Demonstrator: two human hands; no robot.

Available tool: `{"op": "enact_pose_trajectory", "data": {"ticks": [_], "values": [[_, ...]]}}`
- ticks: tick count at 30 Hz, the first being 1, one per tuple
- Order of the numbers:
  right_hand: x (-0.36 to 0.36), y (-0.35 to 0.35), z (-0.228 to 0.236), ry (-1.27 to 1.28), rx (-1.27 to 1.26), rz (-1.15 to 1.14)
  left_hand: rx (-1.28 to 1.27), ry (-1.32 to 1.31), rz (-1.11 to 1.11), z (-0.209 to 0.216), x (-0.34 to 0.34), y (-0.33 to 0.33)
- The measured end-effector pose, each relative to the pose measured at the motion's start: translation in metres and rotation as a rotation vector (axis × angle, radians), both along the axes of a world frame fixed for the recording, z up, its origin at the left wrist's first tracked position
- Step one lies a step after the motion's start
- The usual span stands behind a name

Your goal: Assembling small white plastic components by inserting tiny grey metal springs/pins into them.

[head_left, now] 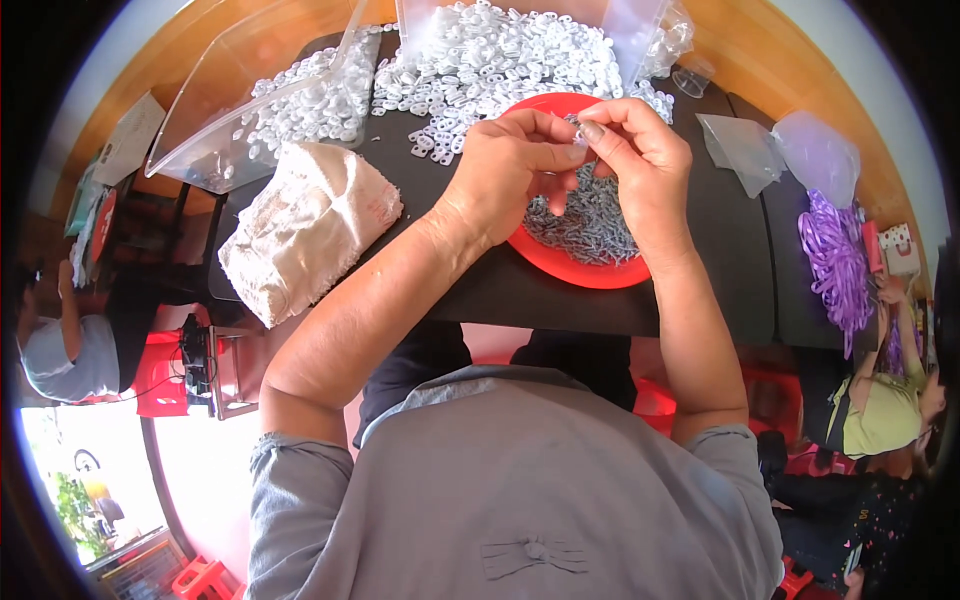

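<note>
Over a red bowl [585, 277] both my hands meet, fingertips nearly touching. My left hand [515, 165] is closed in a pinch on a small white plastic piece [579, 137], mostly covered by the fingers. Thumb and forefinger of my right hand [645, 155] are pressed together at the same spot; what they grip is too small and hidden to name. Below the hands, the bowl holds many thin grey metal pieces [590, 235] that look like screws or nails. Beyond it spreads a heap of small white plastic pieces [500, 55] with holes.
A clear plastic bin [215, 150] lies tipped at the left, white pieces spilling from it. A folded cream cloth [310, 225] rests near my left forearm. At right on the dark table [725, 250] are clear plastic bags [815, 155] and purple ribbons [835, 260]. Other people sit on both sides.
</note>
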State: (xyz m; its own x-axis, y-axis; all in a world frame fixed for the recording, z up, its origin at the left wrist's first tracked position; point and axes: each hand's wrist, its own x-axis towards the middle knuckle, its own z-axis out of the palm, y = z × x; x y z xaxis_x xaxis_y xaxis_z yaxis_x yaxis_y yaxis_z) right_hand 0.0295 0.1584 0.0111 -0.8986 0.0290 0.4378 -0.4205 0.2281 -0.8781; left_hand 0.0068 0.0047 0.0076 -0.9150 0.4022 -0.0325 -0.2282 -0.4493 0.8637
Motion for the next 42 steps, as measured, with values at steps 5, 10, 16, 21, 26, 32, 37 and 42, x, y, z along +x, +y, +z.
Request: {"op": "enact_pose_trajectory", "data": {"ticks": [5,10,16,21,26,32,37,42], "values": [[0.001,-0.003,-0.002,-0.083,-0.088,-0.024,-0.111,0.102,0.032,-0.007,0.000,0.002],[0.002,-0.010,-0.003,-0.096,-0.128,-0.038,-0.135,0.117,0.110,-0.010,0.005,0.002],[0.002,-0.009,-0.005,-0.079,-0.160,-0.007,-0.152,0.163,0.095,-0.014,0.004,0.002],[0.002,-0.012,-0.007,-0.051,-0.109,-0.036,-0.171,0.191,0.099,-0.011,0.010,0.000],[0.004,-0.013,-0.005,-0.052,-0.096,-0.024,-0.131,0.203,0.149,-0.012,0.010,-0.001],[0.002,-0.009,-0.004,-0.134,-0.065,0.020,-0.182,0.198,0.146,-0.013,0.009,-0.005],[0.002,-0.010,-0.003,-0.172,-0.104,0.044,-0.177,0.183,0.124,-0.013,0.009,-0.006],[0.001,-0.009,-0.004,-0.185,-0.072,0.040,-0.192,0.151,0.111,-0.015,0.004,-0.008]]}}
